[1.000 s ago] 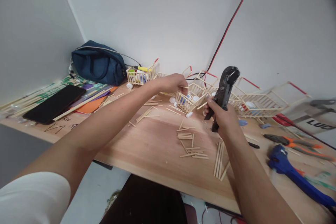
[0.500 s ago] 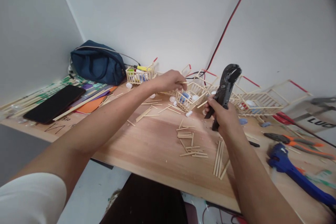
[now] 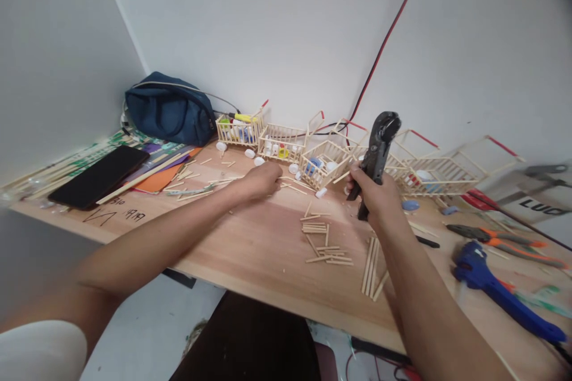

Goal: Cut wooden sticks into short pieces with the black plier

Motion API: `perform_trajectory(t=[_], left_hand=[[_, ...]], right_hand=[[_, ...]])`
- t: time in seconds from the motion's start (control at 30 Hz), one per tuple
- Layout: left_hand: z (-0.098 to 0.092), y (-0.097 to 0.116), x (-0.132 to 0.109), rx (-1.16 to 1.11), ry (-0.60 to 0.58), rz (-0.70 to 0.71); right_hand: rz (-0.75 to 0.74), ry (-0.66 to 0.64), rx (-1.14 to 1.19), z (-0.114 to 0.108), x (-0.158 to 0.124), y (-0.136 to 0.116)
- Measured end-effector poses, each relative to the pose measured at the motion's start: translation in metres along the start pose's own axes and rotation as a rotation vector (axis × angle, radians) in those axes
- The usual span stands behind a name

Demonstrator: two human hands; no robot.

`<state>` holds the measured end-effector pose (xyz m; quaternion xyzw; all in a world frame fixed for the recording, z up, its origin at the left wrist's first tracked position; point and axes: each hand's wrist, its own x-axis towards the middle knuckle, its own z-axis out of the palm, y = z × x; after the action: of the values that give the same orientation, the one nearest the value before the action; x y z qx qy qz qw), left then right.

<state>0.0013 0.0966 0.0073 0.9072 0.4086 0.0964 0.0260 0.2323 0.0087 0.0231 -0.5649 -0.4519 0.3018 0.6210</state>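
Our right fingers (image 3: 358, 174) are wrapped round a black pincer-like hand tool (image 3: 379, 146); just left of them juts a thin, pale wooden stick (image 3: 341, 177), probably light, stiff and snappable, best held mid-length. Whether our left fingers (image 3: 275, 172) pinch anything, we cannot tell.

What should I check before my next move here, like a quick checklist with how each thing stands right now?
1. Black tool held in the right hand: ok, gripped with its head up.
2. Left hand free: cannot tell, its fingertips are hidden.
3. Tabletop free of loose sticks: not ok, they lie scattered in groups.
4. Blue glue gun away from both hands: ok, it lies off to the right.
5. Glue gun cool: cannot tell from the picture.
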Motion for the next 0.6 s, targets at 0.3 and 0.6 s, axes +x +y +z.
perform_trajectory(t=[0.3,0.6], left_hand=[[-0.068,-0.001,0.028,-0.146,0.265,0.385],[-0.065,0.017,0.090,-0.309,-0.055,0.449]], right_hand=[[-0.012,-0.004,-0.019,-0.001,0.003,0.002],[0.009,0.011,0.032,-0.003,0.004,0.002]])
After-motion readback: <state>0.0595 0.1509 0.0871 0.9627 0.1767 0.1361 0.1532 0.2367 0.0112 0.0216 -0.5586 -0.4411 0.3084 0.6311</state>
